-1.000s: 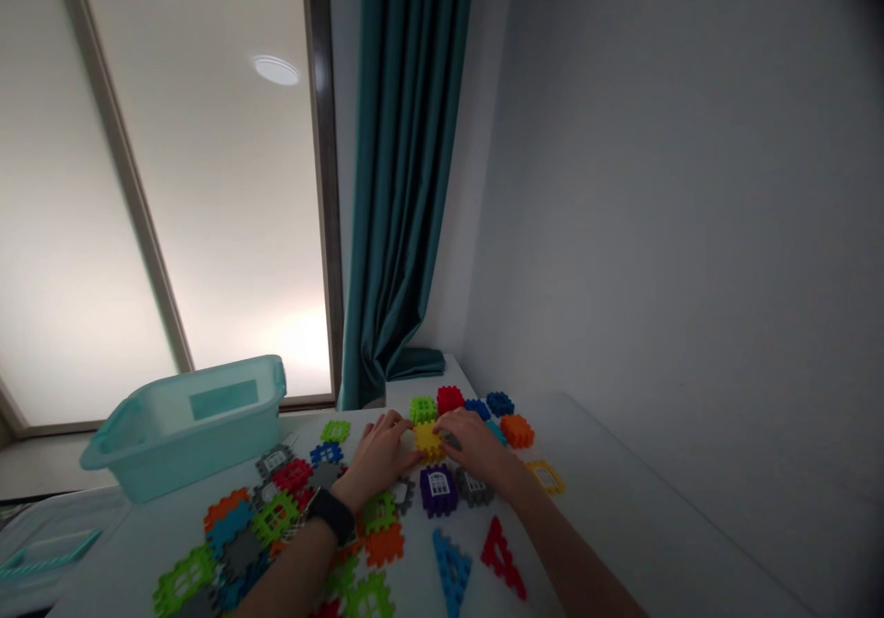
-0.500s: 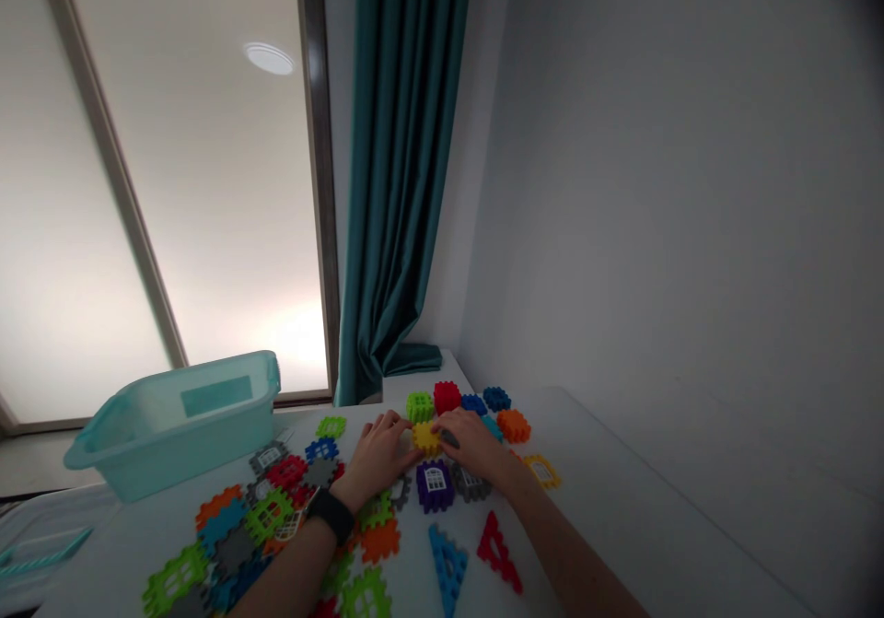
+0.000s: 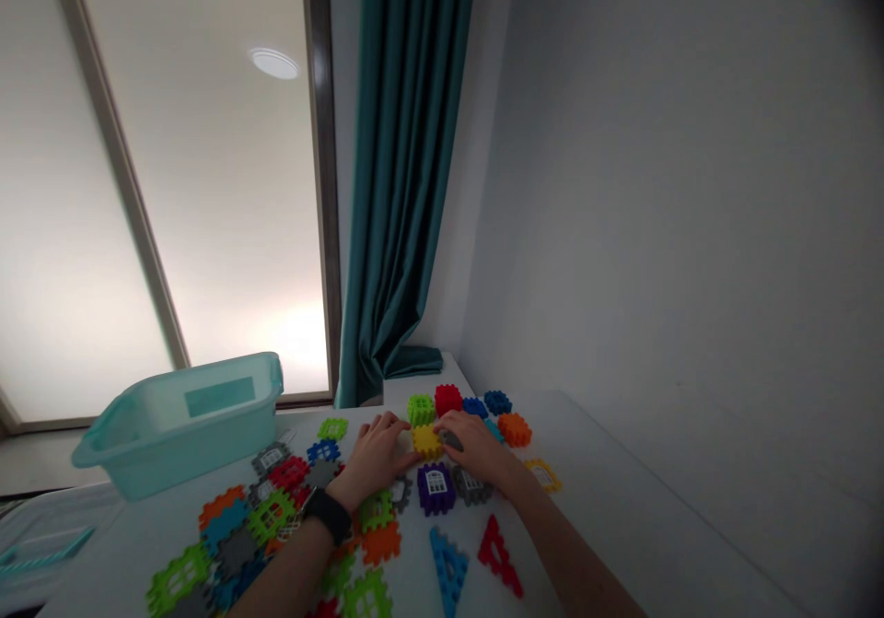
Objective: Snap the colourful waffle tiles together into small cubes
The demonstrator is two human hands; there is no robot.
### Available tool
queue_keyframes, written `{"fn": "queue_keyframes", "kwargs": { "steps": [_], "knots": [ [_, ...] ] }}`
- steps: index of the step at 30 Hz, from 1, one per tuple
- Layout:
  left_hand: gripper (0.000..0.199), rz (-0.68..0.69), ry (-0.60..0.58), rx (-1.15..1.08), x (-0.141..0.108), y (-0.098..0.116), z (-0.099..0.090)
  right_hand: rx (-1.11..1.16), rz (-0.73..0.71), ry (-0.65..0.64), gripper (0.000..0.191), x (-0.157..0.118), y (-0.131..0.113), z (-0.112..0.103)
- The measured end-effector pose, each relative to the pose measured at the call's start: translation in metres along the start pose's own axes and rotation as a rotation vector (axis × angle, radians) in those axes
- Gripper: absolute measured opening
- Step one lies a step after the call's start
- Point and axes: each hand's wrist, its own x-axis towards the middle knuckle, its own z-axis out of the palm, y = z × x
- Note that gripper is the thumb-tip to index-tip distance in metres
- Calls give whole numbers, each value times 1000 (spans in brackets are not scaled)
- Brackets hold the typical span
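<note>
In the head view, a yellow stack of notched-edge building tiles lies on the table between my hands. My left hand grips its left side with thumb and fingers, and wears a black watch on its wrist. From the right, my right hand holds the same stack with its fingertips. A grey tile shows partly under that hand. Close in front are a purple tile stack with a white window and a grey window tile stack. Behind stand a lime-green stack and a red one.
Blue stacks and an orange stack sit at the back right, near a yellow window tile. Blue and red triangles lie in front. Mixed tiles spread leftward, beside a teal tub.
The view has shifted slightly, so everything sits a little lower and to the right. Both hands stay at the yellow stack with hardly any movement.
</note>
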Motion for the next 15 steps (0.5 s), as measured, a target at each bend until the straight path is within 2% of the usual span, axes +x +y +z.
{"fn": "queue_keyframes", "kwargs": {
  "steps": [8, 15],
  "knots": [
    [36, 20, 35, 16, -4, -3, -20, 17, -5, 39, 29, -4, -13, -6],
    [26, 30, 67, 37, -24, -8, -40, 22, -28, 39, 30, -4, -36, -7]
  ]
}}
